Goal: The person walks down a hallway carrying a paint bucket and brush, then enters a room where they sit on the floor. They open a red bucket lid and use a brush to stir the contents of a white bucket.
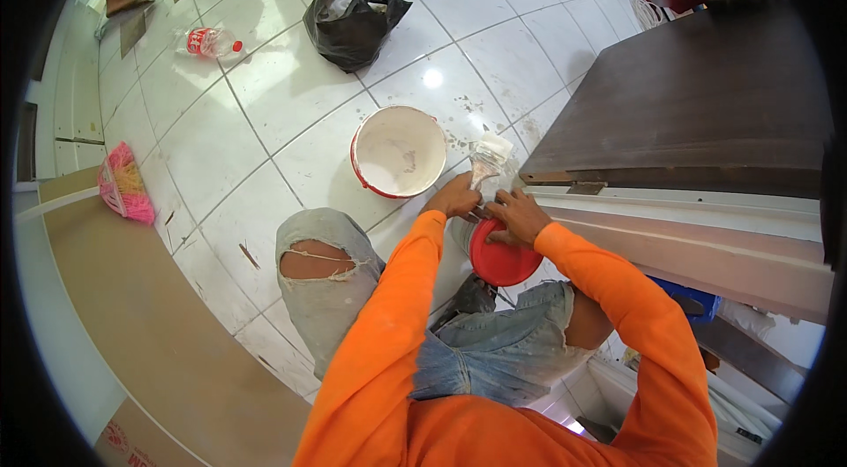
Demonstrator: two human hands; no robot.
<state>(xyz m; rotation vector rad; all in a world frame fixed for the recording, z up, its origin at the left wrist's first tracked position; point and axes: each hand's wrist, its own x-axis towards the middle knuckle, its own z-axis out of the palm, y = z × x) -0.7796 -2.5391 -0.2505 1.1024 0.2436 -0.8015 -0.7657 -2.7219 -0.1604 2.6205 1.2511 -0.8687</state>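
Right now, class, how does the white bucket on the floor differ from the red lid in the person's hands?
The white bucket stands open on the tiled floor, untouched; the red lid is held above the knees by the right hand, with the left hand beside it. The bucket is white inside and larger; the lid is red and flat. Both are round.

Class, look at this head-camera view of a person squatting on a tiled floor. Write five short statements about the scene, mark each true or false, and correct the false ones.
1. The left hand holds a putty knife with its blade pointing away from the person. True.
2. The right hand rests on a blue lid. False: the lid is red.
3. The white bucket with a red rim stands on the floor in front of the hands. True.
4. The black bag lies inside the bucket. False: it sits apart, farther off on the tiles.
5. A plastic bottle stands upright. False: it lies on its side.
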